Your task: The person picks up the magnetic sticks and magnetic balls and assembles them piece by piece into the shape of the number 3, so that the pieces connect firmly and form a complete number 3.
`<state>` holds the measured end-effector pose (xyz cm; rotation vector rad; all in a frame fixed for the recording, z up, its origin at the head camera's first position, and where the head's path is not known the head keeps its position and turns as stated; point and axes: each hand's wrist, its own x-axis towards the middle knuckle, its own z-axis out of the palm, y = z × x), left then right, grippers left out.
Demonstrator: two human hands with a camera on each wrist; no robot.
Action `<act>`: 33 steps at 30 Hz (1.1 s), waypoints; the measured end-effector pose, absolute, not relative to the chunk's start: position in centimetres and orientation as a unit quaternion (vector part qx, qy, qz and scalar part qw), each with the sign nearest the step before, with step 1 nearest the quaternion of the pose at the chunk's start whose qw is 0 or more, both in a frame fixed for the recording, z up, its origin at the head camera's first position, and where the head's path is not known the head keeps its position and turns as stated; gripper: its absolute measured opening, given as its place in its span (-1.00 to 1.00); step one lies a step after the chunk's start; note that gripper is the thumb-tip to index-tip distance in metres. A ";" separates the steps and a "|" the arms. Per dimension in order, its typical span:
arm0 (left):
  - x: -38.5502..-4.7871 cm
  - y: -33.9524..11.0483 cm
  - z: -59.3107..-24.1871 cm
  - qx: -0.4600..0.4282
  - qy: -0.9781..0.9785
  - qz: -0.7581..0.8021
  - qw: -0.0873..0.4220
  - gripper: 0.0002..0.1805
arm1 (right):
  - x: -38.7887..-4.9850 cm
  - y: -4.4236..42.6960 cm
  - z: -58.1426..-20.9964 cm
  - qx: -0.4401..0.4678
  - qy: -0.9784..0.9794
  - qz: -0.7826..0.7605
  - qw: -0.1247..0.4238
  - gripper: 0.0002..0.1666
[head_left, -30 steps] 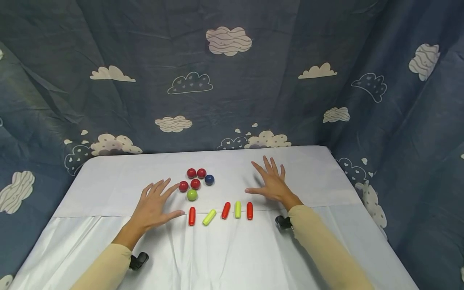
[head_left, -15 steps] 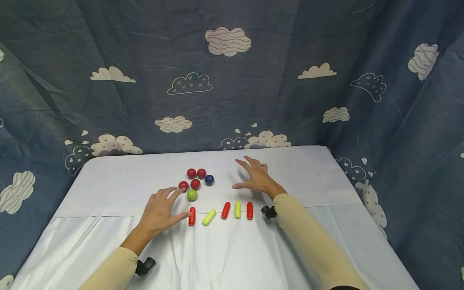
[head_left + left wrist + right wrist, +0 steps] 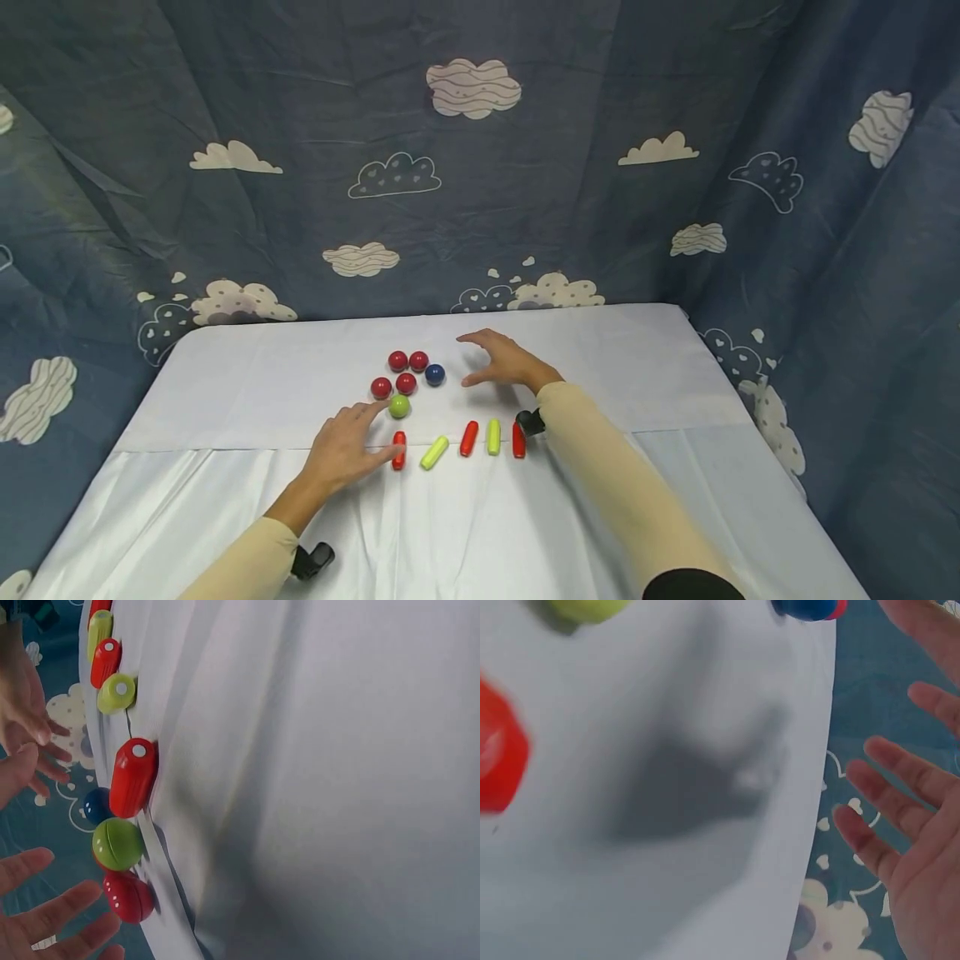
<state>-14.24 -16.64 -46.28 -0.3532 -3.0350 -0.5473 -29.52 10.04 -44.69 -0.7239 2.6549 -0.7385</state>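
- The left hand (image 3: 347, 450) is over the counter (image 3: 600, 333), at the near left side of the balls. Its fingers (image 3: 64, 909) are loose and spread, and they hold nothing.
- The left thumb (image 3: 386, 456) covers a bit of the first red stick (image 3: 399, 437). The pointing finger is right by the green ball (image 3: 399, 406). I can't tell if they touch.
- The right hand (image 3: 510, 360) is in the air, to the right of the blue ball (image 3: 435, 375). Its fingers are loose and apart, and they hold nothing too. A dark shadow (image 3: 690, 787) lies on the counter.
- Four red balls (image 3: 406, 383) sit in a bunch behind the green ball. The blue ball is on the right side of the bunch.
- Five short sticks (image 3: 468, 439) lie in a row, nearer the person: red, yellow-green, red, yellow-green, red. A black camera (image 3: 531, 422) on the right wrist hides a bit of the last red one.
- A white cloth (image 3: 435, 533) covers the counter. Behind it hangs a dark blue curtain (image 3: 525, 192) with clouds.
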 end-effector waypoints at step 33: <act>-14.4 -15.7 -48.3 -0.079 -0.967 -0.240 -0.037 -0.44 | -32.0 5.8 -46.4 -0.290 0.873 -0.313 0.235 -0.44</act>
